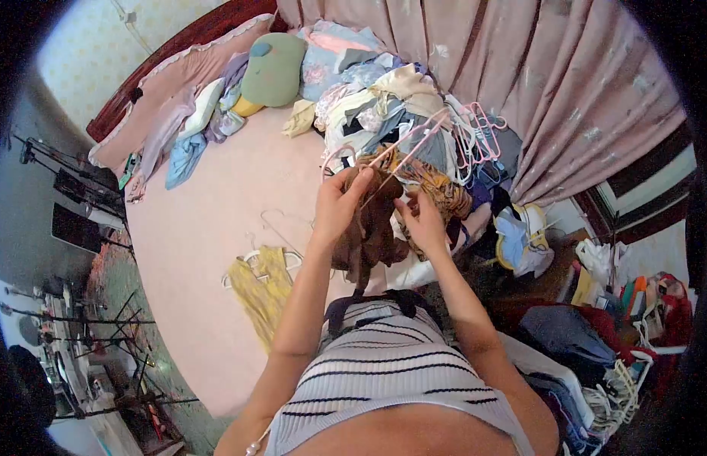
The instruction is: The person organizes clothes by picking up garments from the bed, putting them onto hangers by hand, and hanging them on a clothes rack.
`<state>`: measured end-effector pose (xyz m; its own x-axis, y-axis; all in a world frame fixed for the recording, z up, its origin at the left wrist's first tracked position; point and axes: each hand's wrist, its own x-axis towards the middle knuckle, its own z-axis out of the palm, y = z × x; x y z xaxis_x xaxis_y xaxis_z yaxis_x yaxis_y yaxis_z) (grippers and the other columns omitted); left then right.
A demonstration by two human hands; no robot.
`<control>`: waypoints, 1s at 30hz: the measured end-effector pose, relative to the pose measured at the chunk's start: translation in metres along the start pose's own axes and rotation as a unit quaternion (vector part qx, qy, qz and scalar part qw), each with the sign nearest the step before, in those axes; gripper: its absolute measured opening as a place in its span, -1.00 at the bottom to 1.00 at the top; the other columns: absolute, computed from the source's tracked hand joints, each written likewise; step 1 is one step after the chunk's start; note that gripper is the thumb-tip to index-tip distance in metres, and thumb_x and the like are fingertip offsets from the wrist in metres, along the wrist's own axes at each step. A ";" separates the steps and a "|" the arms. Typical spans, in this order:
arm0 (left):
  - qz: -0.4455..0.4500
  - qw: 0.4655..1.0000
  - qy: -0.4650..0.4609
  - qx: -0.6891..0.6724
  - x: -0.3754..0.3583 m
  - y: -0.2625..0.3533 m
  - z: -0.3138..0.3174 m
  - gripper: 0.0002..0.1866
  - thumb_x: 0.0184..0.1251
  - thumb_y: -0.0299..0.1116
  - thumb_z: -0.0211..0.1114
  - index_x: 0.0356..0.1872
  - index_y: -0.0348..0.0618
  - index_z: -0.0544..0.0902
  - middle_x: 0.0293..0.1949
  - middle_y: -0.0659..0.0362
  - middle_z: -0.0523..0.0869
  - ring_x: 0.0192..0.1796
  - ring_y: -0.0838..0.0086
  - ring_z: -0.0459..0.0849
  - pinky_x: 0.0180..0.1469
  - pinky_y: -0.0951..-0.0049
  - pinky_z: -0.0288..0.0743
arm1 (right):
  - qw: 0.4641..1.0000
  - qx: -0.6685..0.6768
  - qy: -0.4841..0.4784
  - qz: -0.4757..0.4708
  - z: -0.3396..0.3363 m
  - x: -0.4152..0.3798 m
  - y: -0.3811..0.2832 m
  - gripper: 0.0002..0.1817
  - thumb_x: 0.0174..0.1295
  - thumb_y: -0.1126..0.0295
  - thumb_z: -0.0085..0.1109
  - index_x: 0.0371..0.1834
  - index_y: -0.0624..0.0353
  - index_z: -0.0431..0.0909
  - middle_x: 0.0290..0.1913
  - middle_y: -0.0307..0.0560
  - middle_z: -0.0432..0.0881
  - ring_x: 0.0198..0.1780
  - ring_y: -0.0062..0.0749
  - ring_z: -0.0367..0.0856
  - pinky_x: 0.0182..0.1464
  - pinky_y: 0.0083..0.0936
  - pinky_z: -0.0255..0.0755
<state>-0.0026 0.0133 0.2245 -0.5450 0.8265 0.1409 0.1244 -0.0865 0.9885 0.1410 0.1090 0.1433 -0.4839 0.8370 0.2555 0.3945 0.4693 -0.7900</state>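
My left hand (340, 204) is closed around a pink clothes hanger (414, 141), its thumb on top. A dark brown garment (374, 226) hangs bunched from the hanger, below and beside that hand. My right hand (425, 224) is at the garment's right side, with thumb and fingers pinched on its edge. Some of the fingers are hidden behind the cloth. Left of my left forearm, a yellow patterned top (260, 287) lies on the bed with a white hanger (292, 259) in it. Another thin hanger (276, 220) lies just above it.
A large heap of clothes (357, 118) covers the far right of the bed (190, 251). Several white and pink hangers (479, 137) lie beside it. A green cushion (273, 70) sits near the headboard. At the right are a curtain (581, 91) and folded clothes (566, 334); stands (76, 220) are at the left.
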 end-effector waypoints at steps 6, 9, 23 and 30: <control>0.013 0.998 -0.010 0.067 -0.009 0.006 -0.009 -0.63 0.25 -0.19 0.17 -0.59 -0.32 0.50 -0.70 0.31 0.37 -0.56 0.68 0.25 -0.54 0.56 0.16 | 0.996 -0.078 -0.007 -0.032 0.028 -0.002 0.032 -0.60 0.18 0.16 0.03 -0.11 0.31 0.40 -0.43 0.05 0.59 -0.31 -0.21 0.60 -0.27 -0.27 0.46; 0.062 0.987 0.013 0.145 -0.007 0.005 -0.029 -0.64 0.24 -0.21 0.17 -0.60 -0.33 0.48 -0.71 0.25 0.34 -0.58 0.64 0.25 -0.54 0.51 0.17 | 0.854 0.417 -0.111 0.291 0.023 0.014 0.042 -0.71 0.20 0.30 -0.05 -0.10 0.25 0.42 -0.33 -0.06 0.58 -0.32 -0.25 0.58 -0.30 -0.28 0.54; 0.118 0.951 0.089 0.272 -0.009 -0.002 -0.074 -0.84 0.19 -0.39 0.18 -0.32 -0.28 0.61 -0.53 0.11 0.52 -0.52 0.45 0.45 -0.45 0.49 0.30 | 0.867 0.475 0.003 0.154 -0.044 0.057 0.005 -0.89 0.10 0.47 0.01 -0.38 0.18 0.54 -0.42 -0.29 0.54 -0.40 -0.62 0.48 -0.32 -0.67 0.33; 0.017 0.996 0.038 0.073 -0.003 0.001 -0.066 -0.81 0.23 -0.36 0.18 -0.27 -0.28 0.63 -0.44 0.25 0.61 -0.41 0.65 0.48 -0.37 0.60 0.35 | 0.917 0.146 -0.322 -0.188 -0.070 0.033 -0.082 -0.72 0.06 0.31 0.17 -0.20 0.23 0.52 -0.27 -0.16 0.55 -0.09 -0.39 0.48 0.00 -0.52 0.29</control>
<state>-0.0556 -0.0257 0.2287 -0.5996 0.7792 0.1828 0.2600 -0.0264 0.9652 0.1476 0.1181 0.2552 -0.9403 0.2490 0.2321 -0.0737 0.5166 -0.8530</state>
